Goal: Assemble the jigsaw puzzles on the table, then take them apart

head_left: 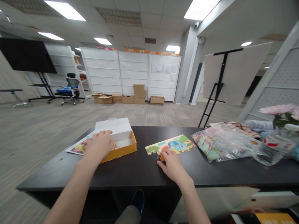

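Note:
My left hand (99, 145) reaches into an open orange box (126, 149) with a white lining, fingers curled down inside it; what they touch is hidden. The box stands on the left part of a black table (140, 169). My right hand (171, 165) lies on the table at the near edge of a part-assembled colourful jigsaw (171, 144), its fingertips pressing on an orange puzzle piece (160, 157) beside the strip. A printed picture sheet (78, 147) sticks out from under the box on the left.
Clear plastic bags with printed pieces (219, 143) lie right of the jigsaw, then a plastic bottle (273, 149), folded cloth and pink flowers (282, 110). Behind stand an easel with a board (224, 74), white shelving, cardboard boxes (139, 93), an office chair and a black screen.

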Demonstrator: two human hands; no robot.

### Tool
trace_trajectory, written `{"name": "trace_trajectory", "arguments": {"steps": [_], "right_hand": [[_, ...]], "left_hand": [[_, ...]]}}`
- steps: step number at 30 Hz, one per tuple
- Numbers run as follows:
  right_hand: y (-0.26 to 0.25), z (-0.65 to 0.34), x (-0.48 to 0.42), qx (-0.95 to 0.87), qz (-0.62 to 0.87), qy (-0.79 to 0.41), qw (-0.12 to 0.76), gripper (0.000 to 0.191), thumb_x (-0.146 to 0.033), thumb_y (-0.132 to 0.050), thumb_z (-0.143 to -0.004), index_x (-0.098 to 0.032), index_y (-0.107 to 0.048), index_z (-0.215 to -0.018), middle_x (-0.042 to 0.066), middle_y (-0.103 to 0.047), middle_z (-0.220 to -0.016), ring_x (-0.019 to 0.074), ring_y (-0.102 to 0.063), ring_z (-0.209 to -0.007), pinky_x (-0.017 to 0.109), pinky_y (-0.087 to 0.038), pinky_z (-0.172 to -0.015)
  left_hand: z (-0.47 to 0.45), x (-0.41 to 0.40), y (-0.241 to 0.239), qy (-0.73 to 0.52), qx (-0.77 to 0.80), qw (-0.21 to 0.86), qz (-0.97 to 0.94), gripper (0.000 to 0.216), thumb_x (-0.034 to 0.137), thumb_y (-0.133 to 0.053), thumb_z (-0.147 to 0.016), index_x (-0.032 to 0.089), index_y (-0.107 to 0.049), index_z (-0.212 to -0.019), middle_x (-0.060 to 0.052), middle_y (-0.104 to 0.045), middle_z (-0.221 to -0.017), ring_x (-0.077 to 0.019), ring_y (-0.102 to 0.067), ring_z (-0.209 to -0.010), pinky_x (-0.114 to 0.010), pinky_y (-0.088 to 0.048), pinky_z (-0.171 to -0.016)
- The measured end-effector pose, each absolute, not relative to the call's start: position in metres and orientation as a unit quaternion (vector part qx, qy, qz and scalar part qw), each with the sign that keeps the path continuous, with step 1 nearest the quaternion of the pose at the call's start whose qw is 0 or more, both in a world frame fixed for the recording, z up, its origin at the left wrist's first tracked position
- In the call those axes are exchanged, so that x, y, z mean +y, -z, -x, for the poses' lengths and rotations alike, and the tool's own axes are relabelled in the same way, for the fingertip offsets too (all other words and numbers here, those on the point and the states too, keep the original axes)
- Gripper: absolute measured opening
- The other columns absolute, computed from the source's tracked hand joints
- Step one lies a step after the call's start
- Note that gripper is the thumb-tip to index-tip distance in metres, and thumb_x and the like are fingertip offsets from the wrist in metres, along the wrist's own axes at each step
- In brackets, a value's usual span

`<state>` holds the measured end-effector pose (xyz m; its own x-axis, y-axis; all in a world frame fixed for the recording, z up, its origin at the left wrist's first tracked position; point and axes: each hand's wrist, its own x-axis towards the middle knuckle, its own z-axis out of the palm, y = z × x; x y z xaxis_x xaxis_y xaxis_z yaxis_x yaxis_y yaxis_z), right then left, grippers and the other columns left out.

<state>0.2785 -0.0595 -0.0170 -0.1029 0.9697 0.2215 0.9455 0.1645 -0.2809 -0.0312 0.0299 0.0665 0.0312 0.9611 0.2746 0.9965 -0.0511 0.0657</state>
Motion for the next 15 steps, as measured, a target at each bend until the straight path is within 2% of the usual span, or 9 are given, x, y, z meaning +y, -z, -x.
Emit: {"name": "trace_trajectory", "arguments": {"steps": [2,4,6,10,13,15], "right_hand": [[0.018,-0.273,-0.061,-0.739,0.651,-0.018,0.174,0.028,-0.033,-0.062,-0.094,-0.017,-0.070,-0.115,0.015,-0.068,-0.115,0.0342,-0.059,-0.110,0.047,-0.047,-0.101],[0.020,-0.267,-0.064,-0.738,0.651,-0.003,0.174,0.027,-0.031,-0.064,-0.092,-0.019,-0.070,-0.115,0.015,-0.068,-0.115,0.0348,-0.060,-0.108,0.049,-0.049,-0.098],[0.018,-0.259,-0.071,-0.743,0.644,-0.005,0.182,0.029,-0.030,-0.067,-0.090,-0.020,-0.070,-0.117,0.017,-0.068,-0.115,0.0362,-0.060,-0.109,0.051,-0.049,-0.097],[0.002,-0.253,-0.091,-0.785,0.582,-0.092,0.193,0.027,-0.032,-0.073,-0.084,-0.020,-0.073,-0.109,0.015,-0.070,-0.115,0.0359,-0.062,-0.110,0.049,-0.050,-0.096],[-0.010,-0.270,-0.098,-0.804,0.507,-0.208,0.232,0.017,-0.032,-0.063,-0.092,-0.026,-0.073,-0.104,0.006,-0.075,-0.104,0.0256,-0.068,-0.097,0.036,-0.054,-0.086],[-0.011,-0.296,-0.095,-0.772,0.532,-0.222,0.268,0.023,-0.032,-0.054,-0.097,-0.027,-0.073,-0.106,0.003,-0.077,-0.097,0.0216,-0.071,-0.085,0.032,-0.054,-0.077]], "left_hand": [[0.000,0.008,-0.072,0.199,-0.646,0.043,0.735,0.045,0.032,-0.045,-0.092,0.016,-0.061,-0.130,-0.016,-0.070,-0.126,-0.0356,-0.065,-0.118,-0.046,-0.051,-0.097],[-0.036,-0.011,-0.070,0.252,-0.591,-0.078,0.762,0.036,0.034,-0.043,-0.096,0.023,-0.065,-0.122,-0.008,-0.077,-0.109,-0.0265,-0.072,-0.102,-0.036,-0.053,-0.089],[-0.067,-0.025,-0.061,0.249,-0.532,-0.136,0.798,0.032,0.030,-0.042,-0.098,0.023,-0.068,-0.116,-0.007,-0.077,-0.108,-0.0234,-0.072,-0.100,-0.033,-0.052,-0.087],[-0.100,-0.038,-0.029,0.153,-0.527,-0.089,0.831,0.037,0.024,-0.036,-0.100,0.019,-0.068,-0.118,-0.013,-0.072,-0.114,-0.0278,-0.067,-0.105,-0.038,-0.050,-0.087],[-0.104,-0.042,-0.008,0.129,-0.515,-0.094,0.842,0.036,0.034,-0.043,-0.100,0.021,-0.068,-0.123,-0.013,-0.068,-0.124,-0.0305,-0.062,-0.113,-0.041,-0.048,-0.091],[-0.104,-0.045,-0.001,0.137,-0.520,-0.086,0.839,0.037,0.044,-0.053,-0.096,0.024,-0.069,-0.123,-0.013,-0.066,-0.129,-0.0332,-0.057,-0.119,-0.045,-0.046,-0.095]]}}
